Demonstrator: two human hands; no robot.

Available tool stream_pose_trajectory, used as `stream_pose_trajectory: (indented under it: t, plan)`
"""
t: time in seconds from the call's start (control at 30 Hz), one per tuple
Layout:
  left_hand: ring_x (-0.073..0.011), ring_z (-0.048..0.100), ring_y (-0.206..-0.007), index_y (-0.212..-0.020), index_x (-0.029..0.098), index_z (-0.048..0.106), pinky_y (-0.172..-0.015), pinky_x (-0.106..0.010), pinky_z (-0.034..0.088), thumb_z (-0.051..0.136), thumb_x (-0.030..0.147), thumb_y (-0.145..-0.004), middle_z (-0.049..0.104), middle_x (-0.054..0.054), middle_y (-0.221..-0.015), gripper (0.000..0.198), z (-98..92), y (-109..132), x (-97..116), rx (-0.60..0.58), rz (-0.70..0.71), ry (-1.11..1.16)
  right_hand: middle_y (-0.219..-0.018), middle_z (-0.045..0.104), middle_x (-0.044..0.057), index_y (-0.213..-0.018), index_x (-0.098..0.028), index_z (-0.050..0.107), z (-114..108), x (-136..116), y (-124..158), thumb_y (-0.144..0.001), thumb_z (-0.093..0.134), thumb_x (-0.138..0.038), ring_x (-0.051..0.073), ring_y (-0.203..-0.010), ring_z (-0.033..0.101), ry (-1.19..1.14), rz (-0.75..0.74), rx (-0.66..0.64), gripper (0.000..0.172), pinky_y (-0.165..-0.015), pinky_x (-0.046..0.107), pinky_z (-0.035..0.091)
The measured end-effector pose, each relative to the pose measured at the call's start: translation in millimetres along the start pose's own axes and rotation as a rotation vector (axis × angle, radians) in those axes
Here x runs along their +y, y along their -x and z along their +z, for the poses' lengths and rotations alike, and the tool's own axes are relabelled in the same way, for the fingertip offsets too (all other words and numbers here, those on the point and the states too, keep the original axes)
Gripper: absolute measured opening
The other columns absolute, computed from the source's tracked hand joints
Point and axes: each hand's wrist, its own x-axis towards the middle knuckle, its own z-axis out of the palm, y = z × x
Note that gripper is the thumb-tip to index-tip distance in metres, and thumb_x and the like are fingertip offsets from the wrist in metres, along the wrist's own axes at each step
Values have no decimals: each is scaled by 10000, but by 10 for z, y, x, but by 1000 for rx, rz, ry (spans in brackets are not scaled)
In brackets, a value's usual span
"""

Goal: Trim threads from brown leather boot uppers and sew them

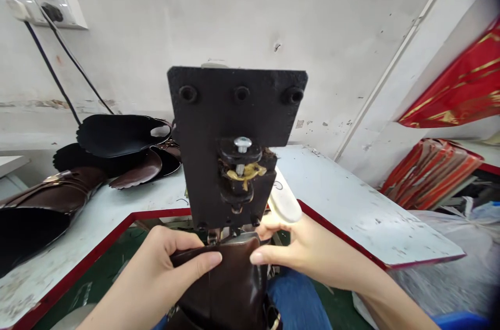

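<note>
A dark brown leather boot shaft (232, 280) hangs below the head of a black machine (234, 116), its top edge up against the parts under the plate. My left hand (177, 262) grips that edge on the left, thumb on the outside and fingers behind it. On the right side, my right hand (291, 246) pinches the same edge between thumb and fingers; its fingertips are partly hidden behind the leather. Just above that hand, a white oblong lamp (287, 200) lights the work. The exact contact between leather and machine is hard to make out.
Several brown boots (78, 184) with black linings lie on the left of the white, red-edged table (336, 189). A socket panel (50, 4) with cables is on the wall. Orange-red bundles (429, 174) and clear plastic bags (441, 278) stand at the right.
</note>
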Motion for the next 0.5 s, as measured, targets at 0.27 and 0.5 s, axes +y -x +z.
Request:
stream_pose_trajectory:
  t: [0.27,0.5]
  plan:
    - [-243,678,-716,-572,208,734,-577,-238,515,743,537,-750,689,-29,-624,374,34,92,-35,17,-54,142,-777,676,-10,-688,-219,728,-31,119,115,-787,781,-424,196,-782,627,23,171,31,234,-662,264,471]
    - [-202,647,-626,-591,189,736,-568,-216,518,770,511,-736,687,-28,-609,355,-151,161,-234,63,-81,183,-961,696,20,-697,-203,680,162,-39,17,-775,785,-421,215,-885,636,-155,143,-2,254,-681,265,489]
